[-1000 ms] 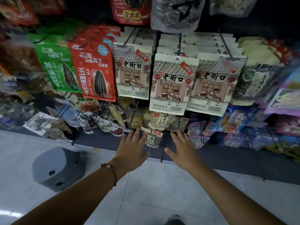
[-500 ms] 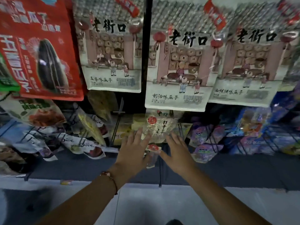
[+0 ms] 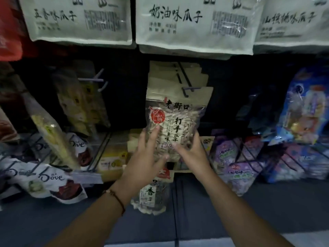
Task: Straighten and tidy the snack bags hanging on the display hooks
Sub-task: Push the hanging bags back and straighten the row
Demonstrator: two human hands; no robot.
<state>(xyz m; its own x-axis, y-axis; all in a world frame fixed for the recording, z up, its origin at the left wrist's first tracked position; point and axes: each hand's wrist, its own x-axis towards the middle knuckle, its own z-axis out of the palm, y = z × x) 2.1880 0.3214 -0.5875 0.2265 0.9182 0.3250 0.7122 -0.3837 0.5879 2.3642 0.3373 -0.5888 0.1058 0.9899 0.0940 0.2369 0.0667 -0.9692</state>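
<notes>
Closer now: view has dropped and pushed in since a second ago, white bags (image 3: 194,27) up top now fill the upper edge, only their bottoms showing, and the floor is mostly gone. Both my hands have gone from hovering spread below the rack to landing on the middle lower bag.

Big to small. White bags hang in a row across the top, edges roughly level. Below them the dark rack, blue bags (image 3: 302,111) at right, purple bags (image 3: 236,157) lower right, Dove bags (image 3: 51,180) sagging at lower left, a yellowish bag (image 3: 53,132) tilted over them. Centre: clear seed bag (image 3: 175,129) hangs at the front of a stack on its hook (image 3: 188,89), kraft headers fanned unevenly behind it. A second seed bag (image 3: 151,195) hangs just below, partly behind my left wrist.

Grip: left hand (image 3: 145,157) lies on the seed bag's lower left, fingers straight and spread, flat contact, no pinch that I can see. Right hand (image 3: 193,154) cups the lower right edge; fingers look wrapped round the side, but it's blurred, so I can't tell if it's a real hold.

Step, my read: squaring this front bag on its hook. Next calls for pulling it straight down and centring, then pushing the fanned stack flush behind. The tilted left bags look like later work.
</notes>
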